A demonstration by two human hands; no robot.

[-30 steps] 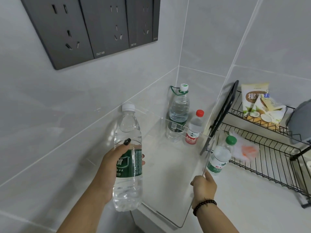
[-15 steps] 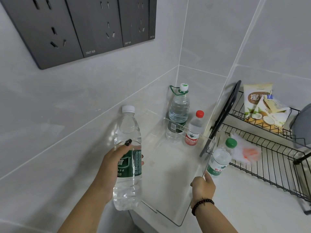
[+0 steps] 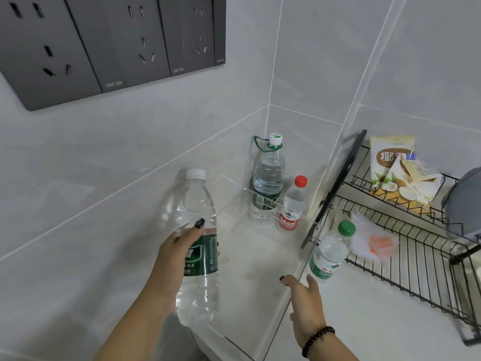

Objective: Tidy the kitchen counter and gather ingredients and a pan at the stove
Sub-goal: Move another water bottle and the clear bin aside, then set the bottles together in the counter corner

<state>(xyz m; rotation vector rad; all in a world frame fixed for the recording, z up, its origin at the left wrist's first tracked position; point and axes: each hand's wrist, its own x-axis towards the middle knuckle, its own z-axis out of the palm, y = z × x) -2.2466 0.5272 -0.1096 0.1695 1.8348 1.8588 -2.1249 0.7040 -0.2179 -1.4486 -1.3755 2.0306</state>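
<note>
My left hand (image 3: pixel 179 259) grips a clear water bottle (image 3: pixel 197 282) with a white cap and dark green label, held upright above the near left corner of a clear plastic bin (image 3: pixel 260 332). My right hand (image 3: pixel 304 295) rests on the bin's right wall with fingers loosely spread. Beyond the bin's far wall, in the counter corner, stand a tall water bottle with a green loop handle (image 3: pixel 268 183) and a small red-capped bottle (image 3: pixel 292 204). A green-capped bottle (image 3: pixel 329 254) stands just right of the bin.
A black wire dish rack (image 3: pixel 406 259) fills the right side, holding a coconut snack bag (image 3: pixel 395 170), a white and orange cloth (image 3: pixel 374 241) and a grey object (image 3: pixel 466 201). A dark pan (image 3: pixel 335 188) leans against the rack's left end. Dark wall sockets (image 3: pixel 109 43) sit upper left.
My right hand has loosened from gripping the bin's right wall to fingers spread on it. The bottle in my left hand stays about where it was.
</note>
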